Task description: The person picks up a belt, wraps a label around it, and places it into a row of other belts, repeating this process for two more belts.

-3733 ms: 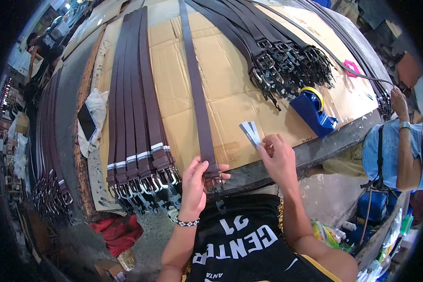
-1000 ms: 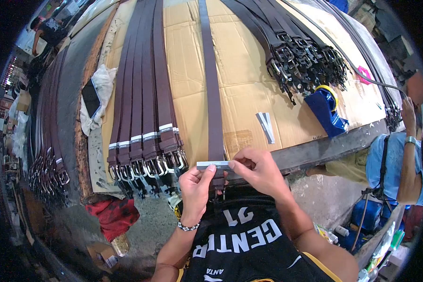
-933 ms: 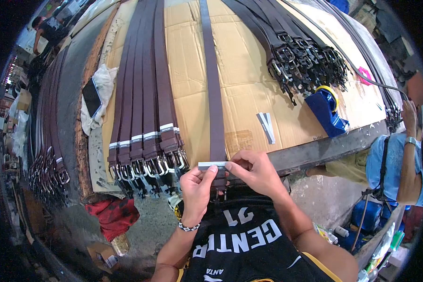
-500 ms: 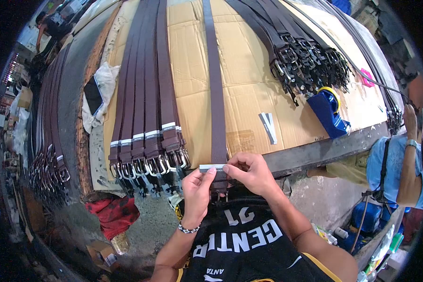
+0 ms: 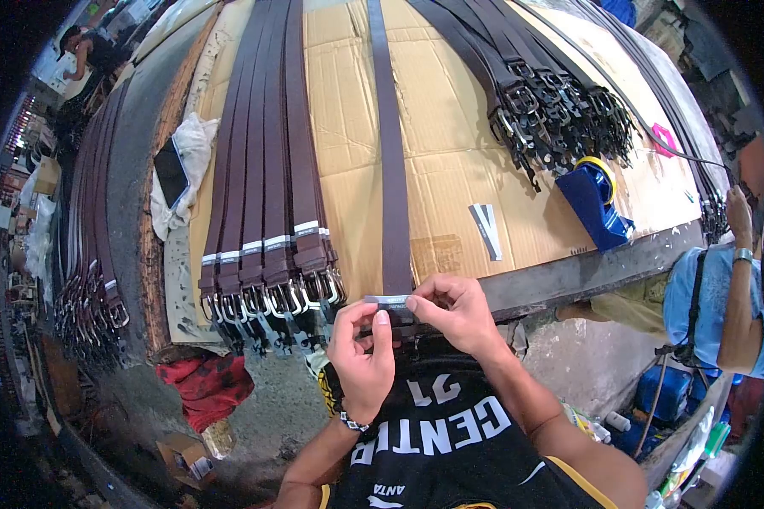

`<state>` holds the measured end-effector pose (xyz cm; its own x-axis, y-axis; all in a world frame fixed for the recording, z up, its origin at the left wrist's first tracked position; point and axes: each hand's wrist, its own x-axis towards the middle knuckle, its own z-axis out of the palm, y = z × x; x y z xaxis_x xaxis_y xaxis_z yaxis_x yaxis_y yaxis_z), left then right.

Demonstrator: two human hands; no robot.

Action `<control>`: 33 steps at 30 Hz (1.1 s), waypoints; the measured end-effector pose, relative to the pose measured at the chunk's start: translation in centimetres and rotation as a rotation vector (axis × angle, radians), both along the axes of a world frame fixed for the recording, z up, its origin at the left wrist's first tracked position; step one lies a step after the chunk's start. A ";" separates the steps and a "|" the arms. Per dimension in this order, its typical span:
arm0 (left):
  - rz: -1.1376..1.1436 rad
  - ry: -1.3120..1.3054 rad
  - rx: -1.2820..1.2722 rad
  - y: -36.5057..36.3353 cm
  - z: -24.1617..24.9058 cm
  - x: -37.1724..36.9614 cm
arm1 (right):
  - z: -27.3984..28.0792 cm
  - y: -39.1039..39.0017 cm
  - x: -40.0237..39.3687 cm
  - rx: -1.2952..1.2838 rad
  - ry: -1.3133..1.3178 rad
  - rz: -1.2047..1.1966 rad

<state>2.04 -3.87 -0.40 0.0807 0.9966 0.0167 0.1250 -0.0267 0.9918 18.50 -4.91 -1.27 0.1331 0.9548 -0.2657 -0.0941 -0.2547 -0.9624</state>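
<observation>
A single dark brown belt [image 5: 392, 187] runs down the middle of the cardboard to its near end at the table edge. Across that end lies a small white-and-grey printed label strip [image 5: 388, 300]. My left hand [image 5: 361, 352] holds the belt end from the left, thumb on top near the label and fingers partly hidden. Thumb and forefinger of my right hand [image 5: 458, 316] pinch together at the label's right end. Left of this belt lie several brown belts [image 5: 267, 170], each with a white label band near its silver buckle.
Several black belts with buckles [image 5: 539, 102] lie at the back right. A blue tape dispenser [image 5: 592, 208] and loose white label strips [image 5: 485, 232] rest on the cardboard [image 5: 450, 170]. A phone [image 5: 171, 174] sits on a white cloth at left. Another person's arm [image 5: 740, 280] is at right.
My left thumb has moved down off the label, and the left wrist has shifted slightly right. The label's left end now lies closer over the belt. My right hand has barely moved.
</observation>
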 end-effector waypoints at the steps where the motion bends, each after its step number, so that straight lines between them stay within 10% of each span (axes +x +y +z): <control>1: -0.001 -0.013 -0.023 0.0 -0.4 0.0 | 0.0 -0.1 0.0 0.002 -0.007 -0.001; 23: -0.078 -0.408 -0.397 0.9 -2.7 -0.3 | 0.6 -0.1 0.6 -0.072 0.043 0.122; 33: -0.491 -1.286 -1.187 1.6 -3.0 -0.8 | 1.0 0.3 1.3 -0.148 0.280 0.113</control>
